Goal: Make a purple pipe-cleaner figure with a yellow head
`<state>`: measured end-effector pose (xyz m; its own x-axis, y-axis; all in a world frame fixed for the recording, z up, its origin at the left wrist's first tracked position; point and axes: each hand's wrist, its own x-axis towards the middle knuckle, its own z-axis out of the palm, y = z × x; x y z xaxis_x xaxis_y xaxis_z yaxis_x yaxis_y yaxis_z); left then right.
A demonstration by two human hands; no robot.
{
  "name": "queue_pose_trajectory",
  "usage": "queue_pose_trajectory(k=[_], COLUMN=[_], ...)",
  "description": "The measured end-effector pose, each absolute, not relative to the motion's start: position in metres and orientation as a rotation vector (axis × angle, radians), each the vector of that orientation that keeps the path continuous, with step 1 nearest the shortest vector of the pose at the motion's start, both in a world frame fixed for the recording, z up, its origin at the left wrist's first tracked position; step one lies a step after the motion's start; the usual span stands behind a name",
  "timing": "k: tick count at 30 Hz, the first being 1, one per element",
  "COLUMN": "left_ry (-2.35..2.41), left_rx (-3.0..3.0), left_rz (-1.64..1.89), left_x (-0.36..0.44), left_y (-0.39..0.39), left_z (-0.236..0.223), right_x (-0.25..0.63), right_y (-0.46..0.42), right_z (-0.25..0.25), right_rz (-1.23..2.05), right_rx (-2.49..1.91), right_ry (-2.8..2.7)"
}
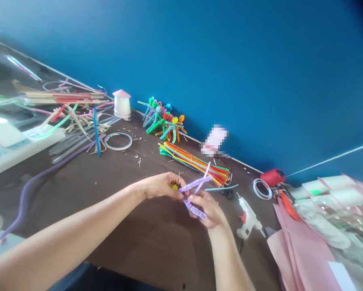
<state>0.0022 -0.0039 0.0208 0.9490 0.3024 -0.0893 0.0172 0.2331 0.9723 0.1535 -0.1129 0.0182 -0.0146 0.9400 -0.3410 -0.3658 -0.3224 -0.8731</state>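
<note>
My left hand is closed on a yellow fuzzy piece, with light purple pipe cleaners sticking out past its fingertips. Close against it, my right hand pinches the same purple pipe cleaners; one length is coiled or crimped and lies along the fingers. A thin straight purple length points up and away. Just beyond the hands lies a bundle of coloured pipe cleaners, mostly orange, red, yellow and green. Fingers hide where the held pieces join.
Finished-looking pipe cleaner figures stand by the blue wall. A white glue gun lies to the right, near tape rolls, orange-handled scissors and pink sheets. Left are a ring, a pink-topped white container and piled sticks.
</note>
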Motion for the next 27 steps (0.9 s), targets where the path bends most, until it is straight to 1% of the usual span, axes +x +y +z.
queue_pose_trajectory(k=[4, 13, 22, 27], left_ry=[0.254, 0.258, 0.269, 0.376], left_rx=[1.188, 0.961, 1.043, 1.068], left_rz=[0.094, 0.106, 0.096, 0.127], left_x=[0.0012, 0.0047, 0.0064, 0.0074], left_y=[-0.0079, -0.0145, -0.0147, -0.0125], left_z=[0.0189, 0.0166, 0.0152, 0.0147], right_x=[0.1544, 0.1560, 0.1564, 0.1550], right_y=[-0.1121, -0.1116, -0.1102, -0.1090], right_z=[0.0163, 0.0132, 0.0121, 0.0114], right_rz=[1.635, 1.646, 1.611, 1.571], right_rx=[-1.062, -0.897, -0.881, -0.901], right_ry=[-0.734, -0.735, -0.725, -0.763])
